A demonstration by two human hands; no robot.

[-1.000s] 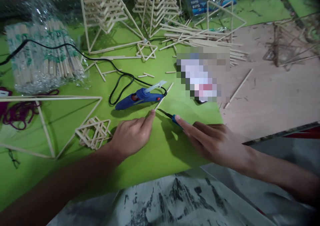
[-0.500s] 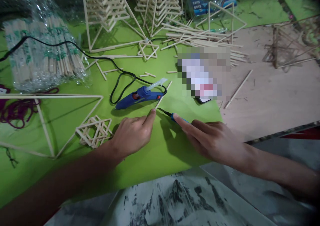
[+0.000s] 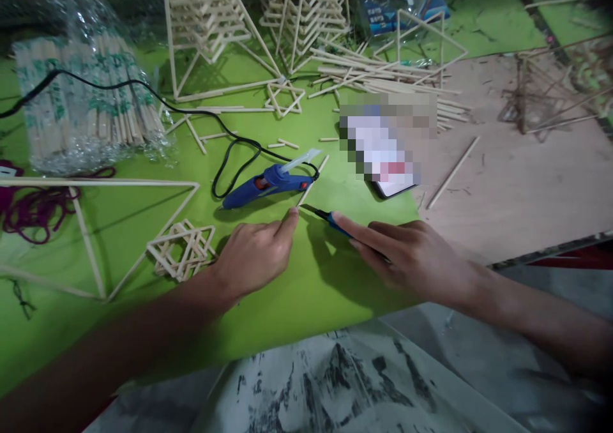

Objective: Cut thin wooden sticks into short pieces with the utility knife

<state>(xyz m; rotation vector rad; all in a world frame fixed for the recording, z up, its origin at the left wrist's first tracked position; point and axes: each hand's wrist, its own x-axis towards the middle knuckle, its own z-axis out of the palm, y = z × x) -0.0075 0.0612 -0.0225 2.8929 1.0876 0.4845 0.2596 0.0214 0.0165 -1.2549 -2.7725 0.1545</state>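
My left hand (image 3: 256, 254) rests on the green table covering, its fingers curled. Its index fingertip presses on the near end of a thin wooden stick (image 3: 305, 195). In my right hand (image 3: 409, 254) is a blue and black utility knife (image 3: 338, 224), the index finger stretched along its handle. The dark blade points left, its tip at the stick beside my left fingertip; whether it cuts into the wood I cannot tell. A blue hot glue gun (image 3: 268, 186) lies just beyond, a clear glue stick poking out of it. The stick's far end reaches past the gun's back end.
Beyond the knife lies a phone (image 3: 400, 186), largely pixelated. A small stick star (image 3: 182, 251) sits left of my left hand. Stick pyramids (image 3: 205, 18), loose sticks (image 3: 383, 75) and bagged chopsticks (image 3: 86, 107) stand farther back. A black cord (image 3: 191, 110) crosses the left side.
My right hand has tilted slightly around the knife, showing more of its handle. The blade tip stays at the stick, and my left hand keeps its place.
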